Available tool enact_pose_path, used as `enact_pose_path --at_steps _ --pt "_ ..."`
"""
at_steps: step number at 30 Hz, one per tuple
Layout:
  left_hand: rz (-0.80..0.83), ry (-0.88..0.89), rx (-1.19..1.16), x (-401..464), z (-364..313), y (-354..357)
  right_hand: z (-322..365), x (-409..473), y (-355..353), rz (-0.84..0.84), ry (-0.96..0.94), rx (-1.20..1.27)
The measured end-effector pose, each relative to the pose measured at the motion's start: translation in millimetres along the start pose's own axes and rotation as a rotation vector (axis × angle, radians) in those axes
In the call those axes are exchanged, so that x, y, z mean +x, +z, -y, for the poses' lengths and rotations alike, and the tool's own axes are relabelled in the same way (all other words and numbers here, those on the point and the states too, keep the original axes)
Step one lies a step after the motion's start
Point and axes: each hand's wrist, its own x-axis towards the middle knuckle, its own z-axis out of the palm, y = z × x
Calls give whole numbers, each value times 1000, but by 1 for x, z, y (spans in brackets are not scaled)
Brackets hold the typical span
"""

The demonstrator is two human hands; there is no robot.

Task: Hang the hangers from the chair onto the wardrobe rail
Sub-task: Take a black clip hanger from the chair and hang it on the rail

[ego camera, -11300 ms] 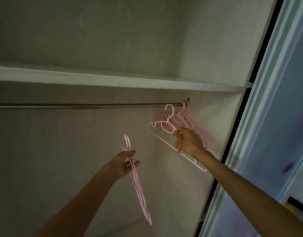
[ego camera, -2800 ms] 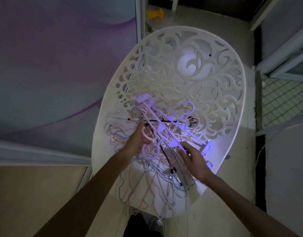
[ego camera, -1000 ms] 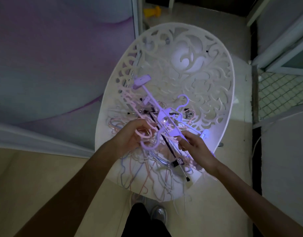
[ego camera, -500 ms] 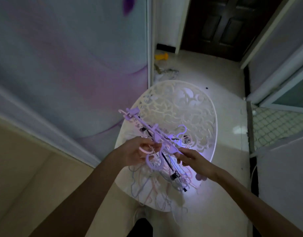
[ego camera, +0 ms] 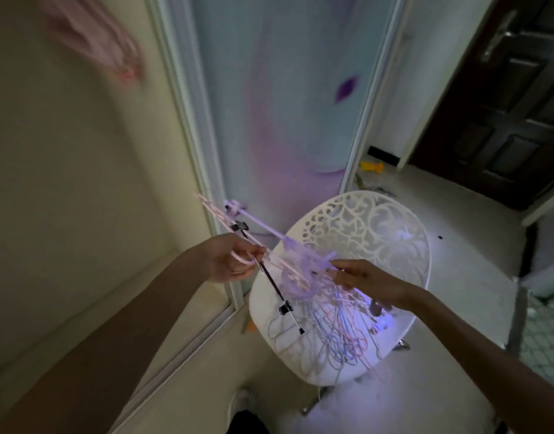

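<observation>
A bundle of pink and lilac hangers [ego camera: 288,255], with a black clip hanger [ego camera: 274,285] among them, is lifted above the white openwork chair [ego camera: 379,233]. My left hand [ego camera: 230,261] grips the bundle at its hooks. My right hand [ego camera: 365,278] pinches the other side of the bundle. A tangle of thin wire hangers [ego camera: 332,327] still lies on the chair seat. Pink hangers [ego camera: 103,42] on the wardrobe rail show blurred at the top left; the rail itself is out of view.
The open wardrobe's beige interior [ego camera: 66,183] fills the left, edged by a sliding door [ego camera: 288,104] with a purple pattern. A dark door [ego camera: 504,104] stands at the back right. A yellow object [ego camera: 371,166] lies on the pale floor.
Both hands have lifted the bundle off the chair and carried it left toward the wardrobe. My view has swung up and left, so the wardrobe interior now shows.
</observation>
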Motion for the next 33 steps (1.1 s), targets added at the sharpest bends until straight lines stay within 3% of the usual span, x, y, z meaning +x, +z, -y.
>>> enact_pose_path --at_steps 6,15,26,33 --pt "-200 88 -142 -82 5 -78 85 29 45 77 -189 -114" --pt "-347 175 -144 -158 -33 -207 224 117 129 183 -136 31" --pt "-296 295 -268 -205 -102 -321 345 205 184 -59 -200 -357" --pt "-230 365 -350 -201 -152 -349 415 253 168 -94 -208 -365"
